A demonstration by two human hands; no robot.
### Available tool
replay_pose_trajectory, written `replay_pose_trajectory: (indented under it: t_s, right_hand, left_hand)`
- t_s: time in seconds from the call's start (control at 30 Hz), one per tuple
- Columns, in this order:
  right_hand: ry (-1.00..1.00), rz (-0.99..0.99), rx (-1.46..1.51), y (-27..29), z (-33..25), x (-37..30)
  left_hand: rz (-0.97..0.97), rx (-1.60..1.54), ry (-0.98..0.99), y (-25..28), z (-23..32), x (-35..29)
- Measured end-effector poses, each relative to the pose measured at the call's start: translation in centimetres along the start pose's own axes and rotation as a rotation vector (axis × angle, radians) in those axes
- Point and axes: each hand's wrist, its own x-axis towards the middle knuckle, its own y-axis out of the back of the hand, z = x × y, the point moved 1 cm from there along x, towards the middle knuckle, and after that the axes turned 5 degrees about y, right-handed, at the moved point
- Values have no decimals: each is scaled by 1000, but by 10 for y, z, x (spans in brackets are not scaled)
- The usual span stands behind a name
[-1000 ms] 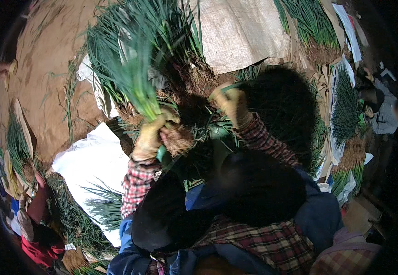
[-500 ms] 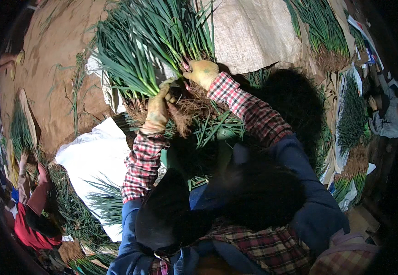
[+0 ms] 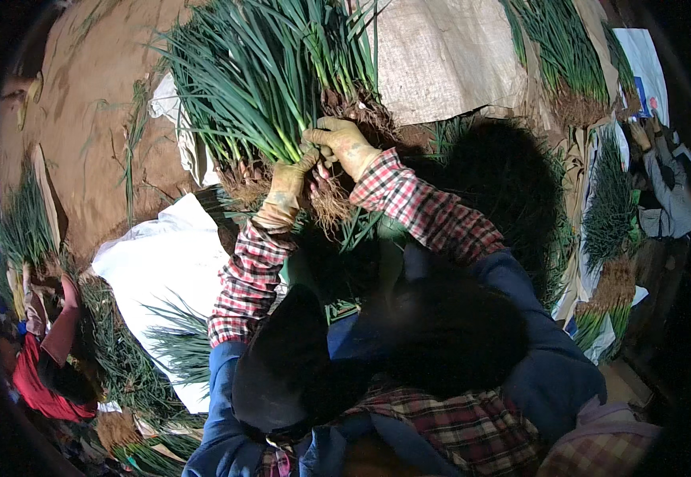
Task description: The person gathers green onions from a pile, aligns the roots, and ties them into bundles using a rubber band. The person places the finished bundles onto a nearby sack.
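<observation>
My left hand (image 3: pixel 285 189), in a soiled yellowish glove, is closed around the lower stems of a bunch of green onions (image 3: pixel 280 123). Its long leaves point away from me, and its pinkish bulbs and brown roots (image 3: pixel 329 203) hang toward me. My gloved right hand (image 3: pixel 345 145) meets the left one at the base of the bunch, its thumb and fingers pinching the stems there. Just beyond lie more green onions (image 3: pixel 347 63), roots toward me, on a pale cloth. How many stems each hand has is hidden by the gloves.
A white sheet (image 3: pixel 163 258) lies at the left with loose green onions (image 3: pixel 182 342) on it. Beyond my right hand is a pale woven sack (image 3: pixel 441 63). More onion piles (image 3: pixel 564 63) lie far right. A person in red (image 3: pixel 51 381) is at the left, another in grey (image 3: pixel 667 195) at the right.
My right hand has come down and left from the onion pile to the base of the held bunch. The bunch's roots have swung right, and its bulbs now show between my hands.
</observation>
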Motion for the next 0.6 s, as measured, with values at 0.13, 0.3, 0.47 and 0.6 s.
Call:
replay_pose_trajectory:
  t_s: [0.13,0.3,0.47,0.6]
  right_hand:
    - [114,300,544,3,25,1]
    - [171,328,-63,36,17,-1]
    - [88,184,-788,24,19,-13]
    - [222,182,-756,16,22,-16]
  left_hand:
    - [127,-275,-128,-15,-12,-6]
    - [144,-283,22,6,-20,-8]
    - [101,-234,7,13,-12,5]
    - [252,-50,-163,14,-2,26]
